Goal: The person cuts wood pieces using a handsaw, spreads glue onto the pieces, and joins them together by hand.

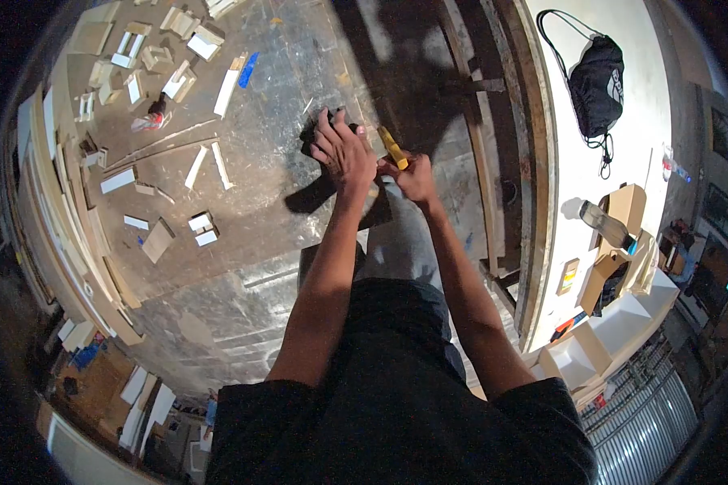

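My left hand is over the large worn board, its fingers bent and spread apart. Dark shadow lies under the fingers, and a small pale edge shows near the thumb. What is beneath the palm is hidden. Close beside it, my right hand is closed around a slim yellow hand tool. The tool points up and away from me, and I cannot make out its exact kind. Both hands are in front of my legs, near the middle of the view.
Several small wooden frames and loose strips lie at the left. A blue piece is beside a strip. On the white surface at right are a black drawstring bag, a bottle and an open cardboard box.
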Demonstrator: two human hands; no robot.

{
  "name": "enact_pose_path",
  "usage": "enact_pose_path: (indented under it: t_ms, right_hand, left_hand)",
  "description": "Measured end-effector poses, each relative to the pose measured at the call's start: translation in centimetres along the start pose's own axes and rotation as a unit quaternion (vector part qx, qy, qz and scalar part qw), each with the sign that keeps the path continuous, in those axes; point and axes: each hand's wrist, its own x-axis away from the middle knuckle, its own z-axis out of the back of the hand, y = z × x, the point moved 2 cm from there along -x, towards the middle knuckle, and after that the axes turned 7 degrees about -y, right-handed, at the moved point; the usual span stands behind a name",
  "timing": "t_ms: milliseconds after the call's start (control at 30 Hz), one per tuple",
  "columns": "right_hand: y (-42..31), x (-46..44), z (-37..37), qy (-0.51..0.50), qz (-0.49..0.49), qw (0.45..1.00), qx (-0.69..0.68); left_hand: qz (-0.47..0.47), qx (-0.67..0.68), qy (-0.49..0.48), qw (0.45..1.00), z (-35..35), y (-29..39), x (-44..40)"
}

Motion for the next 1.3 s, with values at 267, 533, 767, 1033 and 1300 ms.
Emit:
enact_pose_path:
  t_ms: [267, 533, 767, 1033, 1300]
  right_hand:
    - [-1.6, 0.9, 0.2, 0.006, -0.047, 0.999, 0.019]
    - [-3.9, 5.1, 2.4, 0.137, -0.06, 0.983, -0.106]
    - [-13.6, 16.4, 0.1, 0.145, -0.112, 0.966, -0.183]
    - [-14.5, 17.3, -3.1, 0.096, -0.114, 0.982, -0.113]
    - [-17.3, 17.0, -3.3, 0.061, -0.12, 0.989, -0.064]
  left_hand:
    - [-0.007, 0.026, 0.007, 1.0, 0.2, -0.4, 0.0]
    - [-0.015, -0.019, 0.017, 1.0, 0.1, -0.2, 0.1]
    - [-0.008, 0.025, 0.048, 0.998, -0.2, -0.4, -0.2]
    - [0.006, -0.008, 0.058, 0.998, -1.2, -0.7, -0.2]
    - [0.013, -0.041, 0.046, 0.998, -0.8, -0.6, -0.3]
